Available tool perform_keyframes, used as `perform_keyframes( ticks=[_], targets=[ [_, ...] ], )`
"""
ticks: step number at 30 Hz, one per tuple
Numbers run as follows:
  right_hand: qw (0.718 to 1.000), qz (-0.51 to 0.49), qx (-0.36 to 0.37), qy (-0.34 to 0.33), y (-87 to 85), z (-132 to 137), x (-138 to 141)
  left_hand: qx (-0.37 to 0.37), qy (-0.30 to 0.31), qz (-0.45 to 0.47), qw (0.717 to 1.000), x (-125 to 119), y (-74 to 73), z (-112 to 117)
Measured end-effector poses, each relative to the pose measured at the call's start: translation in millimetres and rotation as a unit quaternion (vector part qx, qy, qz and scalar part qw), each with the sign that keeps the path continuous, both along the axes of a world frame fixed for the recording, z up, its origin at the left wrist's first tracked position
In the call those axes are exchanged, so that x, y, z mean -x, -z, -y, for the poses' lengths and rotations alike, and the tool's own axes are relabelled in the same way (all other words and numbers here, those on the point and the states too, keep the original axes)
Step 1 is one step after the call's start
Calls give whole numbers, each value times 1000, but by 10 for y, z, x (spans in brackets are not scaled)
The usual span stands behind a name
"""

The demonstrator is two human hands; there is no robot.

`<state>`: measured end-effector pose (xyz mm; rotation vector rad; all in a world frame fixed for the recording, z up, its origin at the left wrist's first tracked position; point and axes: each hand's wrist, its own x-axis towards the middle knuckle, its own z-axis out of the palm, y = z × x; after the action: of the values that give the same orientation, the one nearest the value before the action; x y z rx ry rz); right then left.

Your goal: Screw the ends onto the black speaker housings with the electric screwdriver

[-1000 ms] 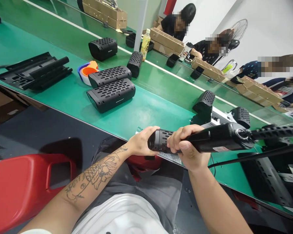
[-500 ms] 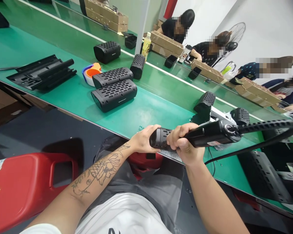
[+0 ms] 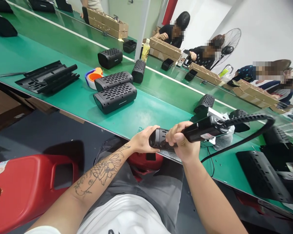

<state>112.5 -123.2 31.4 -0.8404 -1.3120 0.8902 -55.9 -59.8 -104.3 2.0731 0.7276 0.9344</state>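
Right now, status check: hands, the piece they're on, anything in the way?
Left hand gripping one end of perforated black housing. Right hand wrapped around black tool, hiding housing's other end. Cord looping over green bench to the right.

White shirt (image 3: 127,213), grey trousers (image 3: 168,183)

Counting 1 slotted black housing (image 3: 156,139) in the left fingers (image 3: 151,129), 4 matching housings (image 3: 116,98) off leftward, 1 corded driver (image 3: 199,129) in the right fingers (image 3: 171,136), 1 drink bottle (image 3: 145,51) well beyond.

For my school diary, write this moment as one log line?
left hand: holding slotted case | right hand: holding corded tool | table: green
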Motion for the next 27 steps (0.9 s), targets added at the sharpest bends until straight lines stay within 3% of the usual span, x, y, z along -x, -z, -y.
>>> perform_keyframes(
  ticks=[4,7,9,10,12,14,16,18,22,24,27],
  targets=[
    [993,-8,-6,115,-18,122,120,-50,-58,-25,997,-34,69,118],
    [992,-41,-17,118,-206,152,-99,-100,-168,-36,980,-74,270,567],
    [984,-58,-50,159,-355,110,-469,-134,-234,-40,962,-95,449,1026],
    [976,-53,-67,201,-412,68,-710,-145,-238,-41,959,-106,528,1262],
    [940,-31,-109,323,-456,-54,-1245,-172,-207,-46,962,-138,618,1645],
    [908,21,-142,394,-403,-199,-1751,-210,-113,-51,970,-188,561,1791],
    [902,38,-161,400,-284,-320,-2124,-267,-2,-42,963,-245,337,1639],
    [909,38,-159,383,-154,-384,-2319,-321,67,-44,944,-300,-10,1244],
    [928,29,-130,348,-20,-357,-2323,-295,160,-218,917,-440,-673,303],
    [932,21,-112,344,-33,-300,-2260,-265,168,-285,906,-536,-827,17],
    [936,4,-89,341,-119,-152,-2161,-238,90,-332,908,-649,-859,-141]
  ],
)
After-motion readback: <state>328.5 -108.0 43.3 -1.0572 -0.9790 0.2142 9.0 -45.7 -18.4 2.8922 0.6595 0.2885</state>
